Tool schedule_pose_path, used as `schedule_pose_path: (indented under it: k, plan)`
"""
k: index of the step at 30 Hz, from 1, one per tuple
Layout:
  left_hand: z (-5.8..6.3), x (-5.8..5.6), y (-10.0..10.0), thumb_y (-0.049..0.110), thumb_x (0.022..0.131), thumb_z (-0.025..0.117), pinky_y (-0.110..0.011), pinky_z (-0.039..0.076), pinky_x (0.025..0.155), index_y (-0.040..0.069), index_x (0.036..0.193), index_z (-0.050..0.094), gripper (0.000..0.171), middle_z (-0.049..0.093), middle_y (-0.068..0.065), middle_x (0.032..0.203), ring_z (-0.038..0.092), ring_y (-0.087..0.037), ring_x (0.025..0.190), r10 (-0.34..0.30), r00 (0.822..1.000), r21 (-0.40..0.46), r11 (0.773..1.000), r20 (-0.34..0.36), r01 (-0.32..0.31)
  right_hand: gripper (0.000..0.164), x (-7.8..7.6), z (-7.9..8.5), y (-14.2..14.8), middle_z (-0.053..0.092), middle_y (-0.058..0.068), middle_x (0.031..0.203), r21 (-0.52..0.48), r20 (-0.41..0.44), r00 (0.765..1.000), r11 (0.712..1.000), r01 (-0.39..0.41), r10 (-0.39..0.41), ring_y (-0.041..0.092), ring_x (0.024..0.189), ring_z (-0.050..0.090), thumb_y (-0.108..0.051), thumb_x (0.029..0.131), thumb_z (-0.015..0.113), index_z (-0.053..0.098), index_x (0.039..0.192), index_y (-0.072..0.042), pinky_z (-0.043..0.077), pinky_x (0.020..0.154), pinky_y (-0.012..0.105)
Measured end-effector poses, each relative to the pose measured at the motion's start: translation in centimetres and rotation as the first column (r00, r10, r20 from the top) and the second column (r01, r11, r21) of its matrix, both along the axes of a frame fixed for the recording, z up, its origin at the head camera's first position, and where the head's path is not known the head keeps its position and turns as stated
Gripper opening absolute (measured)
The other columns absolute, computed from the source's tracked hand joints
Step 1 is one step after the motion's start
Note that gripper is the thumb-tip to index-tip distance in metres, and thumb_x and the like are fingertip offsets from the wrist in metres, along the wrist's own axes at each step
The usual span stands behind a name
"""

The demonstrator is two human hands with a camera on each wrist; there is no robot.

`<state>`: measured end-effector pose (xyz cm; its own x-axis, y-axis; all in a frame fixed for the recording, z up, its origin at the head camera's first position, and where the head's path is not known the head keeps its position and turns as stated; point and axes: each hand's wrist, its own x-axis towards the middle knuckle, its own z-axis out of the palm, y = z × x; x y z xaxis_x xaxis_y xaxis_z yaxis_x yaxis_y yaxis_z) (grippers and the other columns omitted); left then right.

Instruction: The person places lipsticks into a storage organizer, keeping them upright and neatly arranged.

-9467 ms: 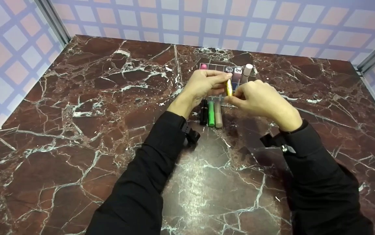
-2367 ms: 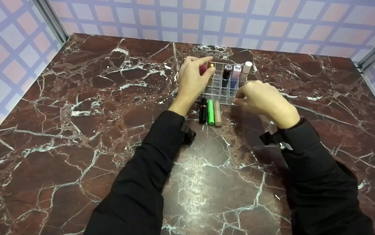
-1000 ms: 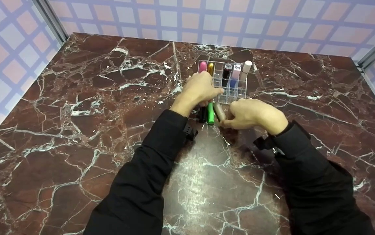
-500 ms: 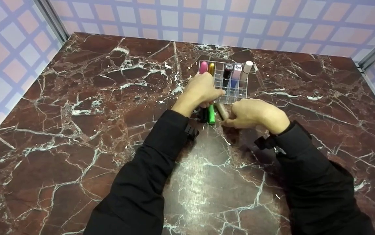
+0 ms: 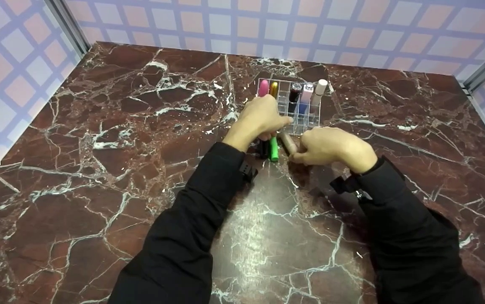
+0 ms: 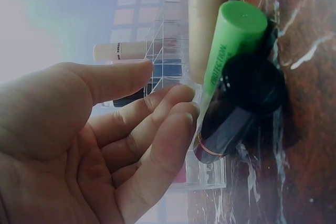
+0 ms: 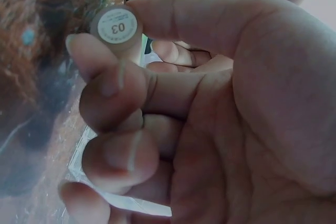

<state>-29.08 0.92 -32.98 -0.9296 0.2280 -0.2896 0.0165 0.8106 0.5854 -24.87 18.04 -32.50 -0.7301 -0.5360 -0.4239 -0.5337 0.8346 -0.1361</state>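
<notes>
My right hand (image 5: pixel 335 147) pinches the near end of a beige cosmetic tube (image 5: pixel 287 144) between thumb and fingers; its round base shows a "03" label (image 7: pixel 116 25) in the right wrist view. The tube lies aslant in front of a clear compartment organizer (image 5: pixel 282 80). My left hand (image 5: pixel 259 117) hovers over a green tube (image 5: pixel 273 151) and a black tube (image 5: pixel 263 151), partly hiding both. In the left wrist view its fingers are loosely bent, thumb apart, nothing between them, fingertips right by the black tube (image 6: pixel 226 114).
Upright in the organizer's back row are a pink tube (image 5: pixel 263 87), a gold one (image 5: pixel 273 88), a dark one (image 5: pixel 295 90), a lilac-and-blue one (image 5: pixel 307 95) and a white-capped one (image 5: pixel 320 87). Patterned panels (image 5: pixel 246 29) border the marble-look table (image 5: pixel 149 126).
The gold tube, earlier held between both hands, stands in the organizer beside the pink one. My left hand has come down over the loose tubes; my right has taken and slanted the beige tube.
</notes>
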Motion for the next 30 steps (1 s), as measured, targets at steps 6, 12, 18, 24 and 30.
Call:
schedule_pose_path:
  k: [6, 12, 18, 24, 30]
  plan:
    - [0.0, 0.0, 0.0, 0.041, 0.100, 0.070, -0.022, 0.057, 0.053, 0.009, 0.091, 0.067, 0.033, 0.072, -0.005, 0.080, 0.062, -0.011, 0.055, 0.003, 1.000, -0.004, 1.000, 0.008, -0.002, 0.043, 0.2, 0.3, 0.1, 0.059, 0.001, 0.060, -0.011, -0.008, 1.000, 1.000, 0.019, -0.019, 0.017, 0.050, 0.060, -0.035, 0.103, 0.059, 0.058, 0.065, -0.015, 0.056, 0.062, 0.041]
    - [0.1, 0.1, 0.0, 0.042, 0.100, 0.068, -0.022, 0.057, 0.054, 0.009, 0.092, 0.066, 0.034, 0.071, -0.005, 0.080, 0.063, -0.011, 0.056, 0.005, 1.000, -0.004, 1.000, 0.008, -0.005, 0.044, 0.3, 0.8, 0.2, 0.055, 0.000, 0.058, -0.027, -0.015, 1.000, 0.999, 0.024, -0.025, 0.019, 0.048, 0.061, -0.035, 0.104, 0.056, 0.056, 0.064, -0.016, 0.054, 0.059, 0.039]
    - [0.0, 0.1, 0.0, 0.043, 0.100, 0.068, -0.023, 0.058, 0.057, 0.010, 0.092, 0.066, 0.035, 0.072, -0.005, 0.081, 0.066, -0.012, 0.059, -0.005, 1.000, -0.002, 1.000, 0.003, 0.005, 0.045, 0.4, 1.2, 0.5, 0.055, 0.001, 0.058, -0.050, -0.015, 0.999, 0.998, 0.034, -0.035, 0.021, 0.048, 0.065, -0.034, 0.104, 0.053, 0.051, 0.063, -0.018, 0.058, 0.068, 0.045]
    - [0.0, 0.1, 0.0, 0.049, 0.102, 0.063, -0.024, 0.059, 0.057, 0.009, 0.093, 0.069, 0.041, 0.070, -0.005, 0.078, 0.067, -0.013, 0.059, 0.006, 1.000, 0.030, 1.000, 0.012, -0.007, 0.041, 0.5, 1.7, 0.6, 0.054, -0.001, 0.059, -0.061, -0.014, 0.999, 0.997, 0.038, -0.039, 0.016, 0.049, 0.057, -0.033, 0.104, 0.054, 0.059, 0.067, -0.014, 0.053, 0.057, 0.038]
    - [0.0, 0.0, 0.1, 0.057, 0.102, 0.058, -0.025, 0.059, 0.056, 0.007, 0.100, 0.073, 0.052, 0.071, -0.006, 0.078, 0.066, -0.013, 0.055, 0.023, 0.999, 0.057, 0.998, 0.034, -0.025, 0.043, 0.6, 2.1, 0.8, 0.054, -0.001, 0.057, -0.091, -0.048, 0.996, 0.993, 0.074, -0.078, 0.018, 0.050, 0.057, -0.037, 0.104, 0.055, 0.060, 0.069, -0.013, 0.053, 0.058, 0.039]
